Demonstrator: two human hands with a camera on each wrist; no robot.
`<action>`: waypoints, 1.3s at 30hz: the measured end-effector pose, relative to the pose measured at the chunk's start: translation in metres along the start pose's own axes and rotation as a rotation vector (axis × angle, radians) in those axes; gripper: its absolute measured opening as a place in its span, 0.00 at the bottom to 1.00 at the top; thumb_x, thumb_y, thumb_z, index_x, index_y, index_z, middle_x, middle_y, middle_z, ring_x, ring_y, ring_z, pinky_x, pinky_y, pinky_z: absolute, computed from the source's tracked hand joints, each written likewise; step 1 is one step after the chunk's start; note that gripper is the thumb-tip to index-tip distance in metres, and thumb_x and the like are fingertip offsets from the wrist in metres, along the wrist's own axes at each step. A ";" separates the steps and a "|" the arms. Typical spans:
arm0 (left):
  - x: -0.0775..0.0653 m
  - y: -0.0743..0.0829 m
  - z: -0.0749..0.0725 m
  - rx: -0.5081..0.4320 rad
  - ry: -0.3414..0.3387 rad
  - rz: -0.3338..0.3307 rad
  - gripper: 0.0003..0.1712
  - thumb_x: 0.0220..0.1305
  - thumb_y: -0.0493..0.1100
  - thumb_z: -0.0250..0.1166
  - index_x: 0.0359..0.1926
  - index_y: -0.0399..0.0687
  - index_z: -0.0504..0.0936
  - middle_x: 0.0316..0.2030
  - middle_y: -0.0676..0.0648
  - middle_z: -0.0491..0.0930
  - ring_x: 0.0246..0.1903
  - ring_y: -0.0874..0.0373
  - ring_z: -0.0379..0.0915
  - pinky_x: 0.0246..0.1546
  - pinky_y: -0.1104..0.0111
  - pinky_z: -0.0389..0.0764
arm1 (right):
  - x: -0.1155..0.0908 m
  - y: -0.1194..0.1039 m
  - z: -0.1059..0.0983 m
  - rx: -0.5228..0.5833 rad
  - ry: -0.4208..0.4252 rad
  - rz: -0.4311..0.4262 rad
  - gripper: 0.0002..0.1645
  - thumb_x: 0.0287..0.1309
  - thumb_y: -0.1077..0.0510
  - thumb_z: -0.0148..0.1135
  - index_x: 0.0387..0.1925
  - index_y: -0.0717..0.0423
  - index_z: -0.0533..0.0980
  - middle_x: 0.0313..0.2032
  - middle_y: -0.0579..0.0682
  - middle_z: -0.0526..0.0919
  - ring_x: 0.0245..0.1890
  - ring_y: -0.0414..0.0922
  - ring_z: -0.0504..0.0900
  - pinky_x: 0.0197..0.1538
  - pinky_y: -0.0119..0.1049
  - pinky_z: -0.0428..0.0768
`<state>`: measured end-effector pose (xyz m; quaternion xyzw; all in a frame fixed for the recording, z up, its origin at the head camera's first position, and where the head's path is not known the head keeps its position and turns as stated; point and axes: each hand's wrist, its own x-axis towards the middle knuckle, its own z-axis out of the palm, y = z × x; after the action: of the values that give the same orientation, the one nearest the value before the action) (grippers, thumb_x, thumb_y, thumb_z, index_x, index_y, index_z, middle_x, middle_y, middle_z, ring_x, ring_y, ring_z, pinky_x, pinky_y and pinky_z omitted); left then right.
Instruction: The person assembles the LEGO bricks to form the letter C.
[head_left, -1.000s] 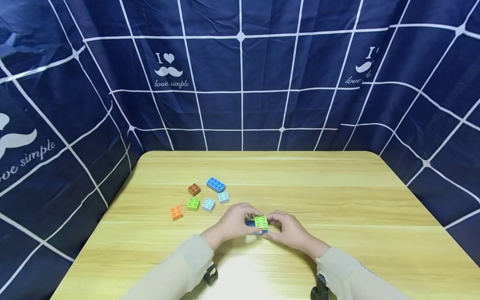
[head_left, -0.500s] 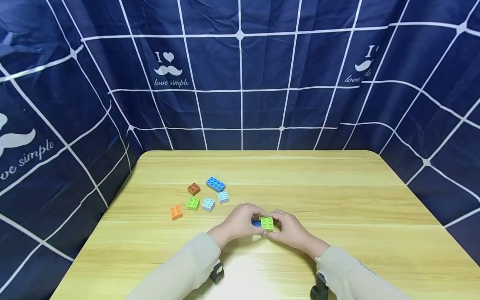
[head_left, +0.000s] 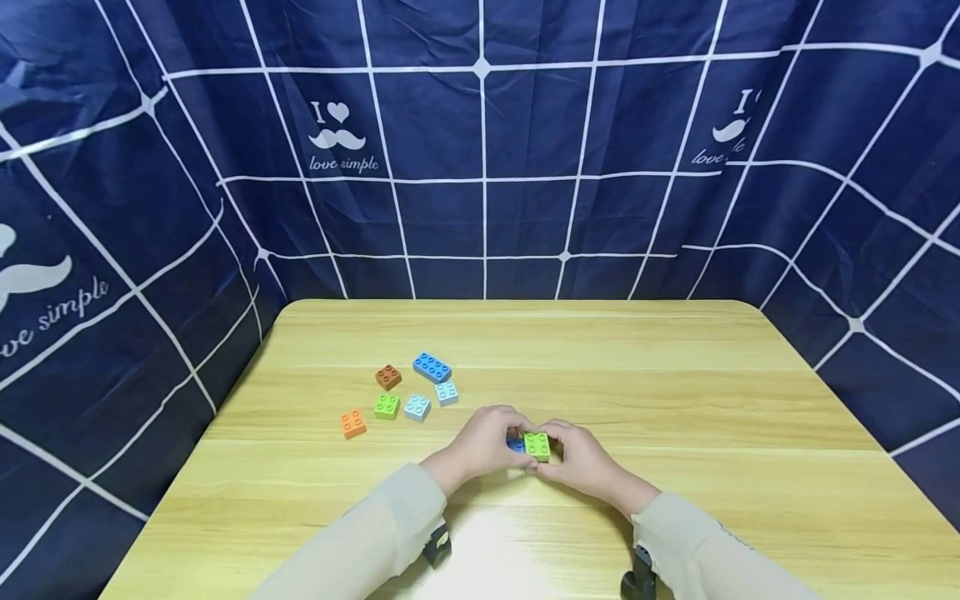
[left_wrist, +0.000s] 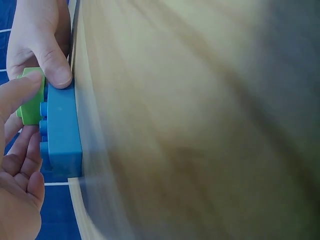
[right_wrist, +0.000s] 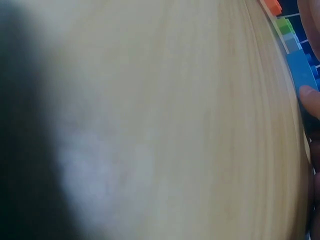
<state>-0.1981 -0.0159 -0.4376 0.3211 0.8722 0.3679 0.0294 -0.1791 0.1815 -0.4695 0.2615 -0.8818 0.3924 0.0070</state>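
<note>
The left grip [head_left: 483, 439] pinches a small green brick [head_left: 537, 447], thumb flat on its side; the right grip [head_left: 579, 457] holds the long blue brick [left_wrist: 65, 131] beneath, its thumb pressed on that brick's side near one end; the green brick sits over the right-hand end of the blue one, studs up, and in the left wrist view blue studs show along its lower edge, so it looks not fully pushed down, though I cannot tell for sure.

To do this well, I would keep the blue brick braced, square the green one's edges to it, check that the sockets sit over the studs, then press straight down with even force; a tilted push would likely catch one row only.

Farther out on the desk [head_left: 637, 367], well to the left, lie an orange brick [head_left: 353, 423], a second green brick [head_left: 387, 407], a brown brick [head_left: 388, 377], two pale blue bricks [head_left: 417, 407] and another long blue brick [head_left: 432, 367].

Against a second ago, the green brick has shifted right, and the left grip with it; the right grip is almost where it was; the loose bricks have not moved.
</note>
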 end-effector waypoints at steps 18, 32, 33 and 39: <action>0.000 -0.003 0.004 -0.058 0.024 -0.016 0.23 0.40 0.44 0.80 0.42 0.48 0.87 0.32 0.58 0.80 0.33 0.67 0.73 0.37 0.77 0.73 | 0.000 -0.001 0.000 -0.013 0.009 0.014 0.24 0.45 0.53 0.76 0.46 0.53 0.80 0.40 0.39 0.80 0.39 0.38 0.77 0.44 0.35 0.78; 0.000 -0.003 0.005 -0.081 0.040 -0.062 0.21 0.40 0.43 0.80 0.39 0.47 0.87 0.31 0.58 0.81 0.32 0.67 0.74 0.34 0.77 0.74 | -0.001 -0.002 -0.001 -0.018 -0.011 0.029 0.26 0.46 0.52 0.75 0.48 0.53 0.79 0.42 0.39 0.80 0.40 0.38 0.77 0.45 0.35 0.78; 0.000 -0.002 0.005 -0.085 0.042 -0.062 0.21 0.40 0.43 0.80 0.39 0.47 0.87 0.31 0.58 0.81 0.32 0.67 0.74 0.34 0.77 0.74 | -0.001 -0.002 -0.002 -0.014 -0.010 0.032 0.26 0.46 0.51 0.75 0.48 0.53 0.80 0.42 0.40 0.80 0.40 0.38 0.78 0.46 0.35 0.78; -0.001 -0.002 0.005 -0.111 0.053 -0.066 0.20 0.39 0.42 0.81 0.38 0.47 0.87 0.29 0.59 0.80 0.31 0.65 0.75 0.33 0.77 0.75 | -0.005 -0.001 -0.008 0.067 -0.008 0.080 0.26 0.45 0.48 0.75 0.47 0.51 0.80 0.39 0.39 0.82 0.38 0.39 0.79 0.44 0.35 0.78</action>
<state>-0.1967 -0.0144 -0.4429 0.2802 0.8610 0.4230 0.0360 -0.1760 0.1890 -0.4648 0.2279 -0.8778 0.4207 -0.0211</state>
